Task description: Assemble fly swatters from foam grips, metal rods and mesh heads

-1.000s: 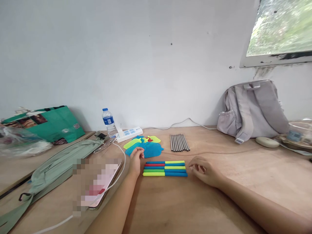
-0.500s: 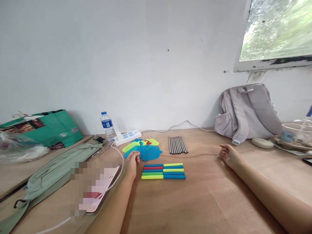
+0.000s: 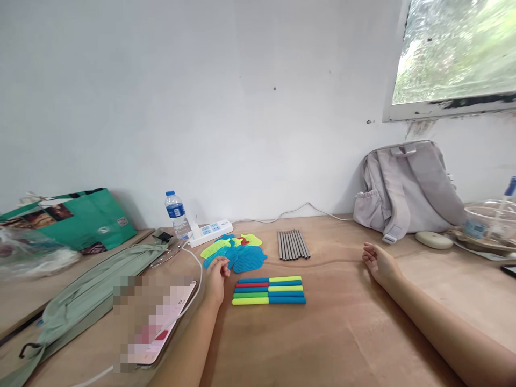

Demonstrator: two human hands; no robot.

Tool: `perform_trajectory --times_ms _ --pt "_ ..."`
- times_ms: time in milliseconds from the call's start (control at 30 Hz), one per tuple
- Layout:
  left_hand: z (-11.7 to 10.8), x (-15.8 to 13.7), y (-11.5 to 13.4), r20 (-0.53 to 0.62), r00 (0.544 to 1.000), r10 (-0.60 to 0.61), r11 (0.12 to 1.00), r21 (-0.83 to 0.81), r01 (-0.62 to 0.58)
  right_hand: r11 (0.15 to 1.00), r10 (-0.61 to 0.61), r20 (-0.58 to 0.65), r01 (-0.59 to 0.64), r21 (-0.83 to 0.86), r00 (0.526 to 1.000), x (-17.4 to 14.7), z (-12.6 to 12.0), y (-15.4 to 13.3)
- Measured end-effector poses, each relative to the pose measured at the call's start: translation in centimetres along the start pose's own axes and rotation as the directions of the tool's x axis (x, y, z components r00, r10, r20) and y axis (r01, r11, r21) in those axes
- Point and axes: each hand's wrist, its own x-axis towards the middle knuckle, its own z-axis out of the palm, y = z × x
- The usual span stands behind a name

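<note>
My left hand (image 3: 216, 275) rests on the table beside several blue and yellow mesh pieces (image 3: 249, 259), fingers loosely bent and nothing visible in them. Its fingertips overlap the edge of a blue piece in view; whether they touch it I cannot tell. A small red part (image 3: 244, 241) lies among the mesh. Right of that hand, two-coloured foam-like tubes (image 3: 285, 289) in blue, yellow, red and green lie in a stacked row. Behind them several grey metal tubes (image 3: 293, 245) lie side by side. My right hand (image 3: 379, 264) rests well to the right, palm inward, fingers half-curled, holding nothing.
A phone (image 3: 169, 322) and a white cable (image 3: 200, 279) lie left of my left forearm, by a green-grey strap bag (image 3: 100, 279). A water bottle (image 3: 176, 212) and power strip (image 3: 210, 232) stand behind. At right are a backpack (image 3: 407, 188) and plastic cup (image 3: 479, 223).
The whole view has shifted slightly, with the table things lower in the picture. Both hands stay at about the same places on the table; the right hand's fingers look slightly less curled.
</note>
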Motion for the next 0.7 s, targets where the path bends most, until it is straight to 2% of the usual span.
perform_trajectory --times_ms 100,467,700 --pt "-0.01 -0.15 0.08 0.000 1.000 -0.016 1.000 -0.020 0.016 0.999 0.035 -0.047 -0.034 0.012 0.998 -0.31 0.11 0.33" --pt "-0.53 -0.46 0.42 -0.039 0.996 -0.076 0.993 -0.096 0.072 0.995 0.088 -0.052 -0.090 -0.040 0.995 -1.08 -0.27 0.69" --pt "-0.75 -0.07 0.31 -0.039 0.996 -0.083 0.990 -0.115 0.078 0.989 0.107 0.037 -0.102 -0.106 0.994 -0.67 -0.17 1.01"
